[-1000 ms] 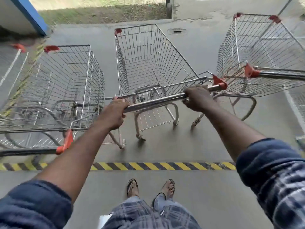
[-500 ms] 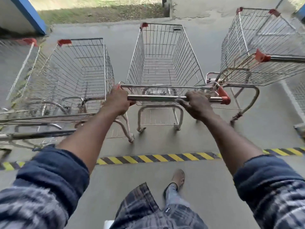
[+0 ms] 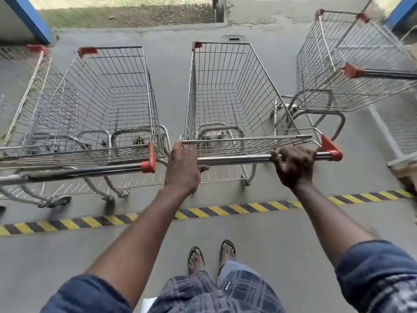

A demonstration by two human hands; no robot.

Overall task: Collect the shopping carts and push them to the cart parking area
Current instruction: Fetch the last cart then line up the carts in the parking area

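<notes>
A wire shopping cart (image 3: 228, 93) with red corner caps stands straight ahead on the concrete, past the striped floor line. My right hand (image 3: 294, 164) grips its steel handle bar (image 3: 237, 159) near the right red end cap. My left hand (image 3: 182, 168) covers the bar's left end, with the fingers lying forward along the red bracket and the thumb hooked under the bar. A second cart (image 3: 101, 98) stands close beside it on the left, roughly parallel. A third cart (image 3: 352, 64) stands angled at the right, its handle pointing right.
Another cart (image 3: 27, 86) sits behind the left one. A yellow-black hazard stripe (image 3: 225, 211) crosses the floor in front of my sandalled feet (image 3: 212, 256). Blue pillars (image 3: 33, 19) stand at the far corners, a floor drain (image 3: 234, 38) lies ahead, and wire mesh (image 3: 401, 127) lies at right.
The cart I hold has swung straight and rolled forward beside the left cart. My feet have come together behind the stripe. My left fingers now reach further forward over the bar's end.
</notes>
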